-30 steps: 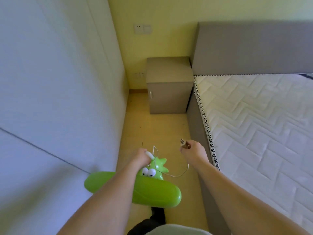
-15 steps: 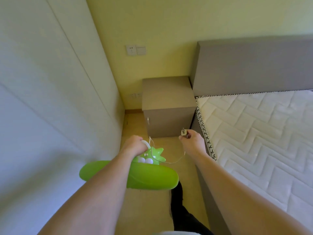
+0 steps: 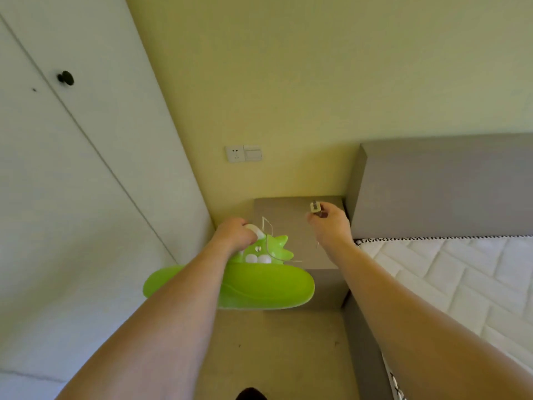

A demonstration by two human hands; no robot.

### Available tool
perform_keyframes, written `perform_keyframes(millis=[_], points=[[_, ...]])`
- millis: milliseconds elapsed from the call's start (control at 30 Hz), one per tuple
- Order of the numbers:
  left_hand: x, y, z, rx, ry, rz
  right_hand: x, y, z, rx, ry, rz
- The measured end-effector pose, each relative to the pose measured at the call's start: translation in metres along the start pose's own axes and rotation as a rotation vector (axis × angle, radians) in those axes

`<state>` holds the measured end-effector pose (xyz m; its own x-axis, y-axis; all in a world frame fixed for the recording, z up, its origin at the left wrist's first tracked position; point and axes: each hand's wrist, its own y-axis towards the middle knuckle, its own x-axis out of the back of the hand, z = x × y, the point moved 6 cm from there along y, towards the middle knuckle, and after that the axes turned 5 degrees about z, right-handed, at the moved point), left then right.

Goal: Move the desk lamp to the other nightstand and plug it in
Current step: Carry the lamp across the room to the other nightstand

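Note:
The green desk lamp point(image 3: 253, 281), cartoon-shaped with a wide oval head, hangs over the front left part of the grey nightstand point(image 3: 323, 252). My left hand point(image 3: 235, 235) is closed around its white neck. My right hand point(image 3: 328, 223) pinches the white plug point(image 3: 315, 207) above the nightstand top, and the thin white cord point(image 3: 269, 235) loops from the lamp toward it. A white wall socket point(image 3: 235, 153) sits on the yellow wall above the nightstand, apart from the plug.
A light switch point(image 3: 253, 153) is beside the socket. White wardrobe doors point(image 3: 72, 183) with a black knob point(image 3: 65, 78) line the left. The grey headboard point(image 3: 444, 186) and white mattress point(image 3: 461, 272) fill the right, leaving a narrow floor strip point(image 3: 274, 353).
I have walked up to the nightstand and the view has tilted upward. Both hands, with lamp and plug, now hover over its top instead of the floor.

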<state>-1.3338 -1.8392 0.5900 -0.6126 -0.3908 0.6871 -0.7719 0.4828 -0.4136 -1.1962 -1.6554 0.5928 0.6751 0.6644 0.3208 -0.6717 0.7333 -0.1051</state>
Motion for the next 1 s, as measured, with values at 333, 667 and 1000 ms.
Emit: perform_keyframes(millis=[333,667,1000], points=[[0.037,0.176,-0.045,-0.051,0.061,0.065,-0.026,0.161,0.019,-0.087,0.0,-0.119],[0.005,0.286,-0.072,-0.061,0.114,0.164,-0.024,0.254,0.005,-0.163,-0.009,-0.165],[-0.102,0.319,-0.121,-0.023,0.169,0.274,0.038,0.31,-0.047,-0.236,-0.059,-0.145]])
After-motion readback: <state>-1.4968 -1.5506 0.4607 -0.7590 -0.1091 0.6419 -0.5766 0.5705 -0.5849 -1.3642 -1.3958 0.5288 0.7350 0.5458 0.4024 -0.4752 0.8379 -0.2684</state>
